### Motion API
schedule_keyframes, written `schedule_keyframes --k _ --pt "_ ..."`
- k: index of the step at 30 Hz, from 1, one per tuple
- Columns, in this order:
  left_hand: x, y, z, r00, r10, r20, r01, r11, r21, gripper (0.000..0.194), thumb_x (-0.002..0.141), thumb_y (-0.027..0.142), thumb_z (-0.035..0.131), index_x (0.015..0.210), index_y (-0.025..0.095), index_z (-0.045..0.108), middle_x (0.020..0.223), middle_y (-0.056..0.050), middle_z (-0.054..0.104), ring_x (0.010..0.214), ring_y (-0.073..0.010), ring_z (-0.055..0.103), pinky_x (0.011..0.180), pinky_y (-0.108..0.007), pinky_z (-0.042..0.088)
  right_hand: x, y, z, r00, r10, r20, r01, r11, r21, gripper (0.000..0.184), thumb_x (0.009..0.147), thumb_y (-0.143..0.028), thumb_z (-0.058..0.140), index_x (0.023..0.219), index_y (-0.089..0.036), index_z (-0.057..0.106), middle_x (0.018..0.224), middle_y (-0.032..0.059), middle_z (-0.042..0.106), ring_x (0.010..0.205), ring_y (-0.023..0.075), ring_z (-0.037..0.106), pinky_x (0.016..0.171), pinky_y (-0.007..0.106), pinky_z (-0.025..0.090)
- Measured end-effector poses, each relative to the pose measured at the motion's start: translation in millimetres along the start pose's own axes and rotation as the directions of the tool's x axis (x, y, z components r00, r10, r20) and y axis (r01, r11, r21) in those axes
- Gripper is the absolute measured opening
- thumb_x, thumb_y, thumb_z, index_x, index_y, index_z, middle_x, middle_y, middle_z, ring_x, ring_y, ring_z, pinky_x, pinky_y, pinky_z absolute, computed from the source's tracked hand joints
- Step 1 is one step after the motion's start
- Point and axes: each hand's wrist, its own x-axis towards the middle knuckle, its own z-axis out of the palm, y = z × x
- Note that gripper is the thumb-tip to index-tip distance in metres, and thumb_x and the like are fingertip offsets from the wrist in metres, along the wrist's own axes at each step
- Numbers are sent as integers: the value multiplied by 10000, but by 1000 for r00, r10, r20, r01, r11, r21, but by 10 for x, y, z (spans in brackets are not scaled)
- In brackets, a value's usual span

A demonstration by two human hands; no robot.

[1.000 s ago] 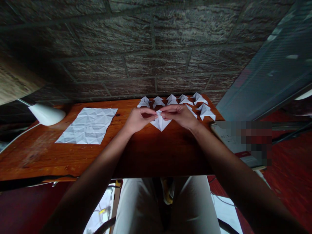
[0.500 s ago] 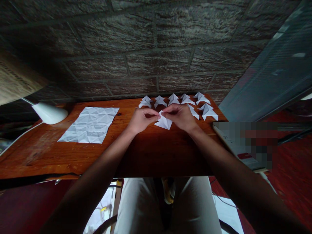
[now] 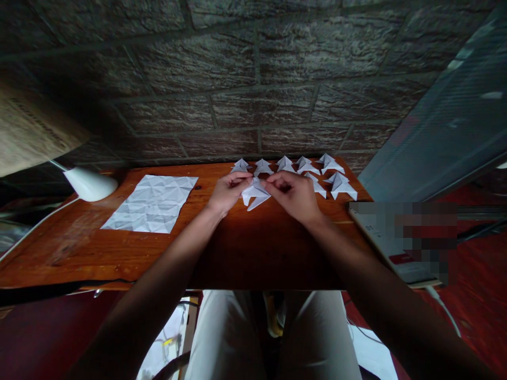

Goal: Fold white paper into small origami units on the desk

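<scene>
A creased sheet (image 3: 152, 204) lies left of the left hand (image 3: 226, 194), with open room on the bench (image 3: 257, 248) between. The left hand pinches the far edge of the folded paper (image 3: 252, 189), which is between the 2 hands. On their near side there's room to the bench's edge. The right hand (image 3: 295, 194) pinches too; soft, small pinches should stop rips. Folded shapes (image 3: 341, 186) crowd close beyond it.

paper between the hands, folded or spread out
Folded: the paper shows pointed flaps, pinched between the left hand and right hand.
</scene>
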Motion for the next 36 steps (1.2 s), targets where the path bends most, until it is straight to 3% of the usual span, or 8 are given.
schedule_keyframes --k 3,6,12,17,20,24,29,36 --pt "0 -7 21 996 66 -56 -66 998 13 332 697 351 834 964 178 739 681 3 693 580 -105 579 554 -210 445 -19 24 53 996 -79 26 80 997 -17 214 876 -417 725 819 -211 735 727 7 677 630 133 578 659 274 473" --pt "-18 2 43 992 117 -51 -114 992 52 279 748 303 781 991 175 730 697 3 687 596 -96 576 570 -201 454 -18 108 90 987 -148 55 151 987 -58 83 836 -309 777 848 -229 762 888 31 701 756 153 638 728 288 512" --pt "-71 64 56 999 -13 39 15 998 -60 372 683 255 815 1038 195 720 816 0 700 757 -123 660 705 -250 565 6 213 80 993 -93 68 101 985 -142 139 828 -207 776 960 -249 787 1002 59 715 915 200 687 866 351 550" --pt "-100 98 94 998 -51 26 54 988 -144 388 645 254 846 1008 185 725 835 -13 718 748 -130 670 704 -276 597 10 178 69 992 -98 77 111 974 -195 108 817 -222 790 923 -240 784 1051 70 705 975 217 676 923 378 539" --pt "-114 117 121 998 -60 0 59 982 -180 377 634 237 849 987 186 725 861 -21 731 773 -144 677 705 -289 605 -2 112 67 994 -99 34 105 931 -350 109 788 -275 822 882 -236 784 1038 82 701 1024 269 638 957 448 501" --pt "-138 146 142 998 -52 -29 44 971 -233 359 629 224 848 963 193 721 882 -15 729 787 -141 675 687 -271 602 -26 15 67 997 -67 34 75 857 -510 156 821 -359 793 896 -222 786 941 96 684 936 276 625 858 429 490" --pt "-150 143 148 997 -77 11 77 961 -267 348 626 207 850 950 197 723 865 -5 709 781 -133 668 685 -265 597 -35 19 104 992 57 114 -7 918 -397 220 828 -376 789 942 -195 739 909 62 716 791 206 663 736 331 497" --pt "-88 102 100 996 -74 46 84 957 -279 325 637 166 841 943 203 739 871 0 720 758 -102 655 713 -221 550 -20 33 108 992 86 90 -48 928 -369 262 810 -363 804 980 -182 718 1004 93 752 796 214 694 741 335 502"
